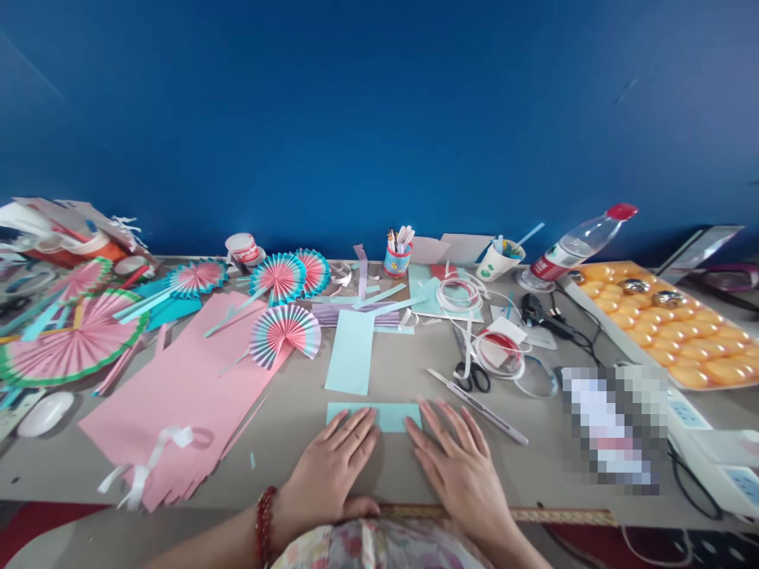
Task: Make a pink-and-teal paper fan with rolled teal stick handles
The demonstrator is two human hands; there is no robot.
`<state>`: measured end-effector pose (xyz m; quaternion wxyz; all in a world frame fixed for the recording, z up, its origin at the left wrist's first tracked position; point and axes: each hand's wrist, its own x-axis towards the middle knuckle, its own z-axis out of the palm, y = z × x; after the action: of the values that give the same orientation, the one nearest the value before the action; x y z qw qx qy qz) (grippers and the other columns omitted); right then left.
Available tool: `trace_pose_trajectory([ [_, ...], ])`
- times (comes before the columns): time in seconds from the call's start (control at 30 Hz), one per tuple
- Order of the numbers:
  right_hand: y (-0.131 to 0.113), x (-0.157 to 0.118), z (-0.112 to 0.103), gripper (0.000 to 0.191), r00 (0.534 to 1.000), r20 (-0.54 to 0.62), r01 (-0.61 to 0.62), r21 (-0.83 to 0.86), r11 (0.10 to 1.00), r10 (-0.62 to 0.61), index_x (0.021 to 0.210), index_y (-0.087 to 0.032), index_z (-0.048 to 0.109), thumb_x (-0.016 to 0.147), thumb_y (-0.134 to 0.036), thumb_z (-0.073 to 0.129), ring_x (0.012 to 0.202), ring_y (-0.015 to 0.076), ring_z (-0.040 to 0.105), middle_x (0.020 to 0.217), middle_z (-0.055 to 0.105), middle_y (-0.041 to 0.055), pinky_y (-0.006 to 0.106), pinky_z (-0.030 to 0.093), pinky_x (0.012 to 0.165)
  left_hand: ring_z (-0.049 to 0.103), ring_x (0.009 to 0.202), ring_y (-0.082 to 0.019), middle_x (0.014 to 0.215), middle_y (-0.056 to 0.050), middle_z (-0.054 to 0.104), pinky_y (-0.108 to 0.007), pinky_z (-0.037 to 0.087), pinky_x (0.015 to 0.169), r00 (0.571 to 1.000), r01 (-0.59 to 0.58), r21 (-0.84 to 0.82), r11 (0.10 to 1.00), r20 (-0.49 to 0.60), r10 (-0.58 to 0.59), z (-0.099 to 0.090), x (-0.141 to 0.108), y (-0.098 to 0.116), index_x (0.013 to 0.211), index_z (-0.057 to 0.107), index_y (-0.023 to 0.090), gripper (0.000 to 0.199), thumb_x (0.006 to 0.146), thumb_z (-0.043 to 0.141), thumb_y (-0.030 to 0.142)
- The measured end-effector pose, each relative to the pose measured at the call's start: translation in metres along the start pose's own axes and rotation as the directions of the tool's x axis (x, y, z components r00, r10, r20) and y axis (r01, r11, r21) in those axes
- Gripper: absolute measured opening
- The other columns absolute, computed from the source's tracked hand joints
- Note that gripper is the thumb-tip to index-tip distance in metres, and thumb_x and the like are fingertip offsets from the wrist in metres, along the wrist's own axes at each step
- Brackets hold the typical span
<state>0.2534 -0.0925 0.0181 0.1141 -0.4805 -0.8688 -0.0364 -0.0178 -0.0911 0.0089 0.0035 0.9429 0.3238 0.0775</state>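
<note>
A light blue strip of paper (391,417) lies crosswise on the table close to me. My left hand (341,454) rests flat with fingers stretched over the strip's left end. Over its right end lies my right hand (454,454), fingers spread. Just beyond the strip is a longer light blue paper rectangle (351,352). A craft knife (483,409) lies at a slant right of my right hand, with black-handled scissors (473,378) behind it. Pink paper sheets (195,379) spread out left of my left hand.
Pleated paper fans (285,336) lie at the back left. A pen cup (398,257), coiled white cord (459,292) and a tilted plastic bottle (575,249) stand or lie toward the blue wall. An orange bubbled tray (658,316) and a power strip (705,442) occupy the right.
</note>
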Motion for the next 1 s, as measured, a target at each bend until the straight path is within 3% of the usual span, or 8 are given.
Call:
trace_pose_trajectory([
  [0.2, 0.012, -0.012, 0.0, 0.048, 1.0, 0.008, 0.002, -0.026, 1.0, -0.001, 0.143, -0.036, 0.047, 0.095, -0.033, 0.053, 0.138, 0.0296, 0.04, 0.153, 0.042, -0.002, 0.051, 0.035, 0.109, 0.025, 0.147, -0.028, 0.156, -0.016, 0.034, -0.049, 0.005, 0.122, 0.999, 0.044, 0.034, 0.998, 0.001, -0.044, -0.011, -0.023, -0.011, 0.152, 0.029, 0.007, 0.09, 0.091, 0.029, 0.074],
  [0.4, 0.012, -0.012, 0.004, 0.047, 1.0, -0.006, 0.013, -0.009, 1.0, -0.013, 0.143, -0.034, 0.049, 0.095, -0.033, 0.052, 0.136, 0.0288, 0.043, 0.151, 0.044, -0.0012, 0.05, 0.036, 0.108, 0.029, 0.145, -0.026, 0.157, -0.012, 0.034, -0.046, 0.01, 0.122, 0.985, 0.171, 0.074, 0.983, 0.02, -0.173, -0.021, -0.058, -0.018, 0.154, 0.025, 0.013, 0.082, 0.094, 0.031, 0.069],
  [0.87, 0.021, -0.013, -0.002, 0.043, 0.999, -0.024, 0.027, -0.028, 0.999, -0.027, 0.138, -0.034, 0.054, 0.095, -0.034, 0.054, 0.127, 0.0275, 0.051, 0.145, 0.052, -0.0018, 0.046, 0.039, 0.104, 0.032, 0.144, -0.026, 0.156, -0.01, 0.036, -0.042, 0.017, 0.121, 0.977, 0.213, 0.109, 0.971, -0.008, -0.214, -0.018, -0.065, -0.016, 0.154, 0.027, 0.014, 0.074, 0.096, 0.039, 0.059],
  [1.0, 0.027, -0.003, -0.006, 0.034, 0.997, -0.07, 0.015, 0.047, 0.999, -0.012, 0.129, -0.031, 0.062, 0.097, -0.032, 0.051, 0.117, 0.0247, 0.059, 0.134, 0.063, 0.0019, 0.045, 0.043, 0.102, 0.037, 0.141, -0.025, 0.155, -0.009, 0.039, -0.043, 0.029, 0.117, 0.967, 0.253, 0.03, 0.967, -0.025, -0.252, -0.022, -0.062, -0.018, 0.15, 0.035, 0.017, 0.061, 0.098, 0.045, 0.047],
])
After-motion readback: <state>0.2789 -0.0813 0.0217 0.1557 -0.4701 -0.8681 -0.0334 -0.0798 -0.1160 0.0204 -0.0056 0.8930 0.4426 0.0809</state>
